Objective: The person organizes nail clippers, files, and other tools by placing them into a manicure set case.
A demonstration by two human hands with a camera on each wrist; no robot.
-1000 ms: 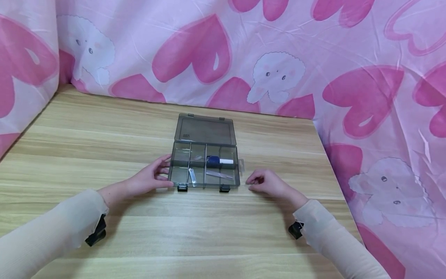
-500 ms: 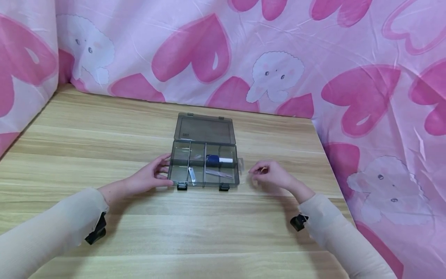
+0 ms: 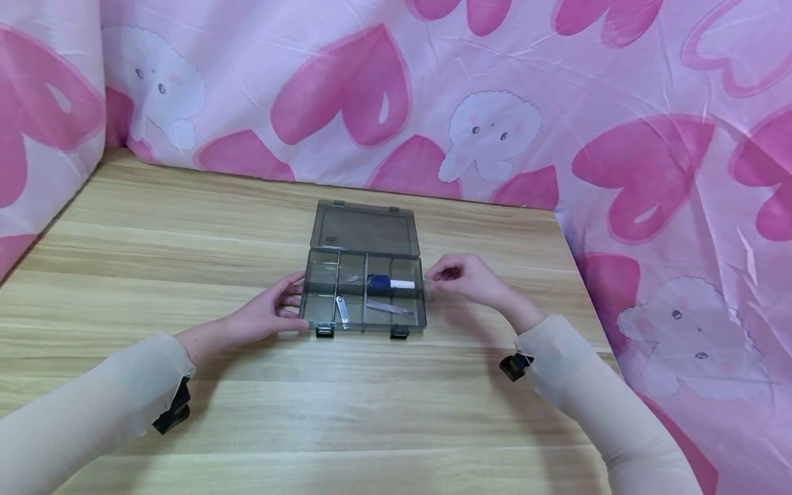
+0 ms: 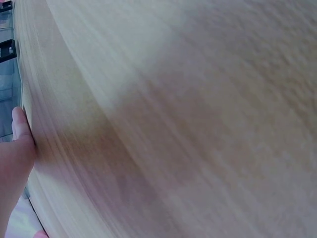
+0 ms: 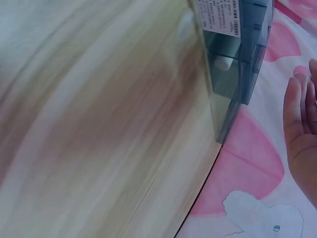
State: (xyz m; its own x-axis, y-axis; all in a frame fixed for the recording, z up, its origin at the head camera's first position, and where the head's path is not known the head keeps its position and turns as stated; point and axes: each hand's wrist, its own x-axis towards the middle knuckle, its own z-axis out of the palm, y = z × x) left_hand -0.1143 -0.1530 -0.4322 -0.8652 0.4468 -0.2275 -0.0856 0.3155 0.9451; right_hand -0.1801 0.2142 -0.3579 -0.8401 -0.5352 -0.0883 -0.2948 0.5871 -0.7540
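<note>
A smoky clear divided box (image 3: 320, 309) lies open on the table, its lid folded back. My left hand (image 3: 262, 313) rests at its left wall, the thumb (image 4: 19, 124) by the front corner. At the right wall is my right hand (image 3: 467, 276), thumb and forefinger close together near a pale, clear piece (image 3: 429, 291); whether they pinch it cannot be made out. In the right compartments lie a dark blue bottle with a white cap (image 3: 390, 282) and tweezers (image 3: 390, 308). A nail clipper (image 3: 342, 313) leans in a front compartment.
Two black latches (image 3: 399, 333) stick out at the box's front. A printed barcode label (image 5: 218, 17) shows on its side. Pink heart-patterned cloth (image 3: 346, 82) hangs behind and beside the wooden table (image 3: 346, 412).
My right hand has moved away from the person and slightly left, up to the box's right wall. The left hand and the box have stayed in place.
</note>
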